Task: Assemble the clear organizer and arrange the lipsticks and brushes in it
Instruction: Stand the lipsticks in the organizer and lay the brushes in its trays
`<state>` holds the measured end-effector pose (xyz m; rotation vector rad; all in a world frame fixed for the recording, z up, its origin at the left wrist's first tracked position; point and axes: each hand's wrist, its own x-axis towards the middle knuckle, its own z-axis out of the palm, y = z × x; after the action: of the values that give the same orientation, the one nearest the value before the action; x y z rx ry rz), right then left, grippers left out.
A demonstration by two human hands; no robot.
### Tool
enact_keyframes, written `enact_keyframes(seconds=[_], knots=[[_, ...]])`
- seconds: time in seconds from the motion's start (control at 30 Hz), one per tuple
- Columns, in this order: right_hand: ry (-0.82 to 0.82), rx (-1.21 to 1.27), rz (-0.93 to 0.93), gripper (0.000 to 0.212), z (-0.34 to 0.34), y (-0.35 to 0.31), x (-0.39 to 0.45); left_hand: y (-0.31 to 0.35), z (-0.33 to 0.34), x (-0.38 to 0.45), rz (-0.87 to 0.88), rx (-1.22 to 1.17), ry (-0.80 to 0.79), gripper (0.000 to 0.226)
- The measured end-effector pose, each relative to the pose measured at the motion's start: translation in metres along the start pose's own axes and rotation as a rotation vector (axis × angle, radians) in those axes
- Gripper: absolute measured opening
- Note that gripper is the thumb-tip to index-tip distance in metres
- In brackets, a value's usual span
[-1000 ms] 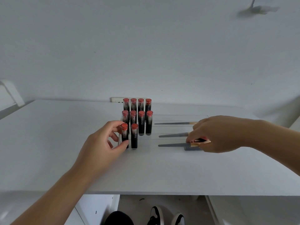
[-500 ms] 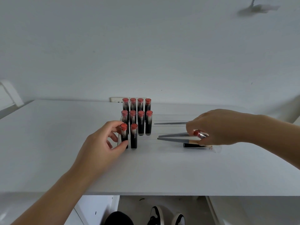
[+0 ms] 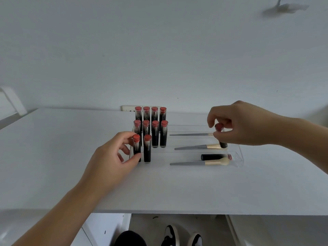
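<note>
A clear organizer [image 3: 238,158] with stepped tiers sits on the white table [image 3: 53,157], and everything else is placed relative to it. At its left end ten lipsticks stand upright in three rows: four on the back tier [image 3: 150,114], four on the middle tier [image 3: 150,134], and two on the front tier. The left hand [image 3: 113,157] rests at the organizer's front-left corner, its thumb and fingers [image 3: 124,137] curled round the front-left lipstick [image 3: 136,148], thumb low on the tube and fingertips near its red cap; the neighbouring front lipstick [image 3: 147,149] stands just beside it, untouched. The right hand [image 3: 245,123] is above the organizer's right end, over the middle and back tiers, pinching another lipstick [image 3: 220,134] between thumb and fingers; the tube is held roughly upright, red cap at the top and black base showing below the hand. Three grey-handled brushes lie lengthwise along the tiers to the right of the standing lipsticks: the back brush [image 3: 190,134] on the rear tier, the middle brush [image 3: 197,147] with a pale gold ferrule on the middle tier, its head end hidden behind the held tube, and the front brush [image 3: 198,163] on the front tier with its cream bristles toward the organizer's right end. One more lipstick [image 3: 215,156] lies on its side on the front tier, just behind the front brush's head. Below the table's near edge a pair of black-and-white shoes [image 3: 182,236] shows on the floor.
</note>
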<state>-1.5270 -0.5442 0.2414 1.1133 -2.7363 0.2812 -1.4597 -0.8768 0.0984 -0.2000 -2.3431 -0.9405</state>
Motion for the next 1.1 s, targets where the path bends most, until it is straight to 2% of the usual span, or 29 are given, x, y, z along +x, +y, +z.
enact_keyframes(seconds=[0.2,0.37,0.57,0.93,1.1], knots=[[0.131,0.360,0.042,0.015,0.009,-0.015,0.005,0.000,0.000,0.000,0.001,-0.011,0.001,0.048],[0.166,0.457,0.056,0.015,0.021,-0.031,0.015,0.000,-0.001,-0.001,-0.012,-0.006,0.000,0.051],[0.160,0.479,0.043,0.016,0.044,-0.050,0.028,0.002,-0.002,0.000,-0.013,-0.009,-0.011,0.052],[0.230,0.356,0.044,0.012,0.087,-0.078,0.042,0.001,-0.004,0.001,-0.016,-0.013,-0.014,0.060],[0.241,0.299,0.079,0.016,0.096,-0.084,0.043,0.004,-0.004,0.000,0.007,-0.039,-0.014,0.058]])
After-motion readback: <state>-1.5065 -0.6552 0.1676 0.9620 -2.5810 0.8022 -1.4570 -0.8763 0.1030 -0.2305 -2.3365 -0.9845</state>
